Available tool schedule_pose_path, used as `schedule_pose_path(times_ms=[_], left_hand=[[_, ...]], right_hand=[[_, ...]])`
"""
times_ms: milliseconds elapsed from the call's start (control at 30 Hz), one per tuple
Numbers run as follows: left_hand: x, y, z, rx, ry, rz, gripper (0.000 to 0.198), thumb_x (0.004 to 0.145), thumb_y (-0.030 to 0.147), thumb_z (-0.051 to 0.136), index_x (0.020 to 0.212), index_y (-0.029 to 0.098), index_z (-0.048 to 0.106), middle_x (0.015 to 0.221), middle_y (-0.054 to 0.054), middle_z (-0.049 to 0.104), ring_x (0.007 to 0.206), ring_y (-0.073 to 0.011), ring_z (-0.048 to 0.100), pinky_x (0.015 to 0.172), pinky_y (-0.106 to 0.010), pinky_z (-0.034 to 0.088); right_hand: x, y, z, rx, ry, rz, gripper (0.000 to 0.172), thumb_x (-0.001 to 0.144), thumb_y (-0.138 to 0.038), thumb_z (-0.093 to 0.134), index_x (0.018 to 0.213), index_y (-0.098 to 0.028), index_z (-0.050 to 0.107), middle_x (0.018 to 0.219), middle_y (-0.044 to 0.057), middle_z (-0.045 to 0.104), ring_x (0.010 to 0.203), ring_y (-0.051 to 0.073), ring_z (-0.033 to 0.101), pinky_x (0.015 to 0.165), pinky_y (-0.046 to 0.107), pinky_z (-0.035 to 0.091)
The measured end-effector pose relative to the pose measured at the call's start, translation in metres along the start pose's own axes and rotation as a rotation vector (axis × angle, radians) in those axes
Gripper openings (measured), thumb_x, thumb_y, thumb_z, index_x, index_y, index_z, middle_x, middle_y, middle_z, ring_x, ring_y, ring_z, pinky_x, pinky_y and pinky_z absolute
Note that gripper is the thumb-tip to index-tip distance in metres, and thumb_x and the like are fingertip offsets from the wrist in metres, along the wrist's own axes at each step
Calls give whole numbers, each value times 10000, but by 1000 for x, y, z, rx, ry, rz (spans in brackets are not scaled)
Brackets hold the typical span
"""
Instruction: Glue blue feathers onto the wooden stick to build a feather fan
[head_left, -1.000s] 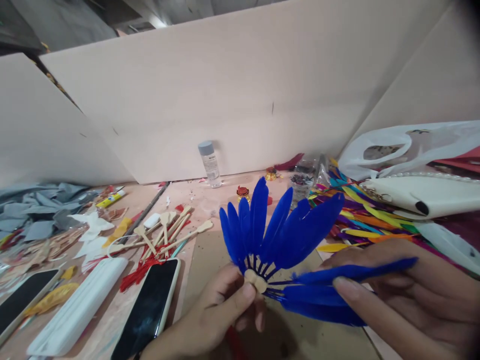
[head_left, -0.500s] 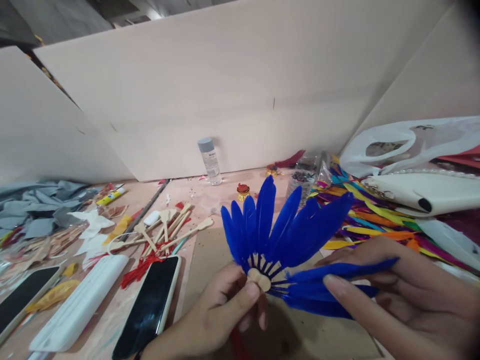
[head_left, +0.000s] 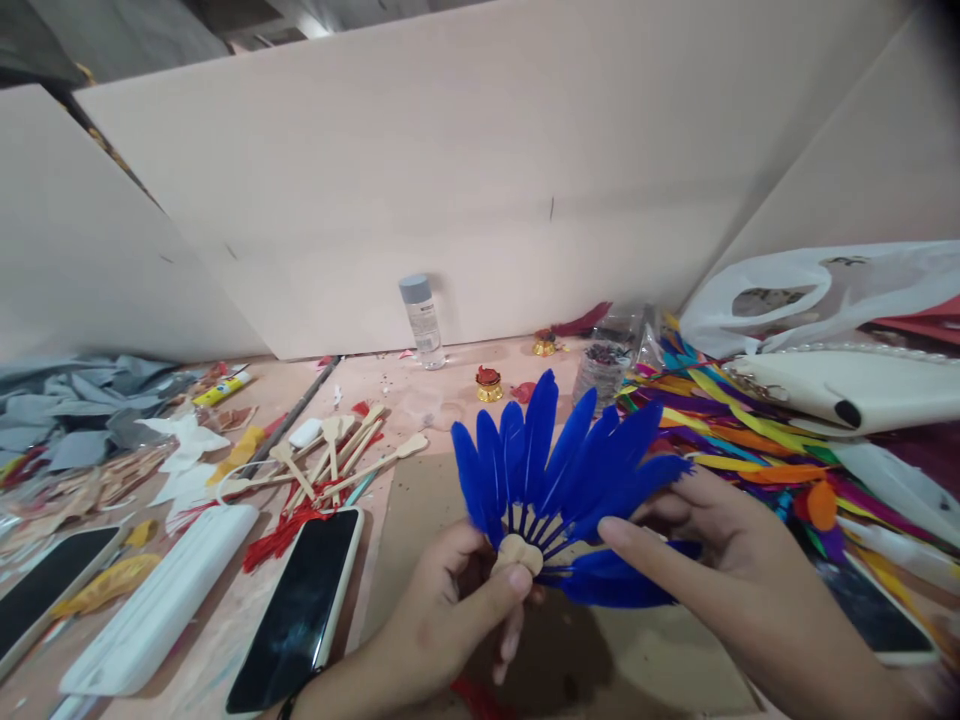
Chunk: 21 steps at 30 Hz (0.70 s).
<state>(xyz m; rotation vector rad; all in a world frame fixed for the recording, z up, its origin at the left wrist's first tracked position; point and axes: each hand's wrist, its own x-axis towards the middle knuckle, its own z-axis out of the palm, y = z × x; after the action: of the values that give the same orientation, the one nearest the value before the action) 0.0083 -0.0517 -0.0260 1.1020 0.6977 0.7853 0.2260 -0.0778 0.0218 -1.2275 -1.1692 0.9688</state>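
Observation:
A fan of blue feathers [head_left: 551, 460] is spread above a brown board. Its quills meet at a pale wooden base [head_left: 520, 556], which my left hand [head_left: 450, 610] pinches between thumb and fingers. My right hand [head_left: 705, 555] grips feathers on the fan's right side, the thumb lying on top and the fingers partly hidden behind. One lower group of feathers points right, beneath my right thumb. Under my left hand a bit of red tassel [head_left: 480, 700] shows.
Left lie phones, one black-screened phone [head_left: 296, 610] nearest, a white power bank [head_left: 161, 600] and wooden sticks [head_left: 334, 460] with red tassels. A bottle [head_left: 424, 325] stands by the white partition. Coloured feathers [head_left: 720, 440] and a white bag [head_left: 825, 385] are at right. The brown board [head_left: 420, 500] lies below.
My right hand has moved left and up toward the fan's middle, shifting its hold to higher feathers. The right-side feathers sit closer together, and a phone at lower right is uncovered.

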Motion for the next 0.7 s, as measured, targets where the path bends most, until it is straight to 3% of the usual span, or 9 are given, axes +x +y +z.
schedule_pose_path(times_ms=[200,433,700], left_hand=[[0,-3,0,1,-4,-27,403,894,539,775,886,196,564,487,80,557,369,-55,442,353,-136,424],[1,-5,4,-7,41,-10,400,880,529,784,860,226,524,456,91,540,350,-68,409,350,-153,403],[0,-4,8,52,79,6,408,889,569,755,868,224,538,441,93,535,344,-68,402,366,-153,357]], right_hand=[[-1,9,4,-36,22,59,260,686,-418,874,884,-271,792,838,64,829,746,270,779,663,359,670],[-2,10,9,-33,24,75,254,693,-477,847,809,-266,767,792,74,806,713,276,760,627,378,665],[-3,19,8,44,4,110,299,705,-466,870,908,-267,778,913,75,822,830,286,772,767,403,663]])
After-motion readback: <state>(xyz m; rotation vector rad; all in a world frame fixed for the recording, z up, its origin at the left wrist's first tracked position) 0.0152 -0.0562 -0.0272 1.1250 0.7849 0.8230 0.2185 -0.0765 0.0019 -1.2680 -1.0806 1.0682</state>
